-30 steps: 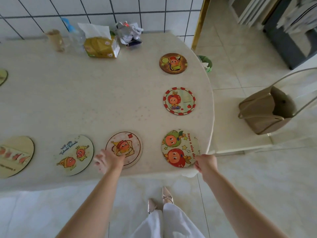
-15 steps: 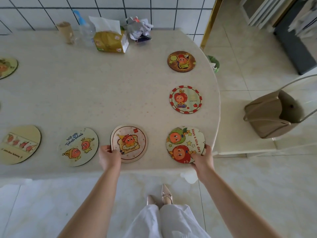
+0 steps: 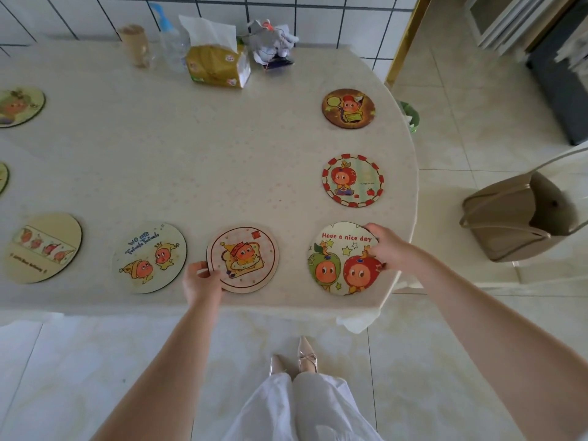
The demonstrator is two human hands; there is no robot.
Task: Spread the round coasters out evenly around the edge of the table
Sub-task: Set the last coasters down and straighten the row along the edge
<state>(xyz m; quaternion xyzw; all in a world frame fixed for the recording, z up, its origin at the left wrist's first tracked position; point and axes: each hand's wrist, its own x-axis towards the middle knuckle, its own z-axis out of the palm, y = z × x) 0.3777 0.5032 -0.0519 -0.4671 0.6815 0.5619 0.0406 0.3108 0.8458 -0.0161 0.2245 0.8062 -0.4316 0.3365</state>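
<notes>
Several round cartoon coasters lie flat near the edge of the cream table (image 3: 197,160). My left hand (image 3: 201,281) grips the left rim of the pink toast coaster (image 3: 243,258) at the front edge. On the front right corner, my right hand (image 3: 386,248) holds the right rim of the "Have a nice day" coaster (image 3: 342,259). Along the right side sit a red-bordered coaster (image 3: 352,180) and a brown coaster (image 3: 348,108). Leftward along the front are the "we are" coaster (image 3: 149,258) and a beige coaster (image 3: 43,248). A green coaster (image 3: 19,106) lies far left.
A yellow tissue pack (image 3: 218,65), a clear bottle (image 3: 173,43), a brown cup (image 3: 135,46) and a crumpled bundle (image 3: 272,43) stand against the tiled back wall. A tan bag (image 3: 515,218) rests on a chair to the right. Another coaster's edge (image 3: 2,178) shows at far left.
My right hand slid from the near rim to the right rim of the "Have a nice day" coaster, turning its text upright. My left hand took hold of the toast coaster's left rim.
</notes>
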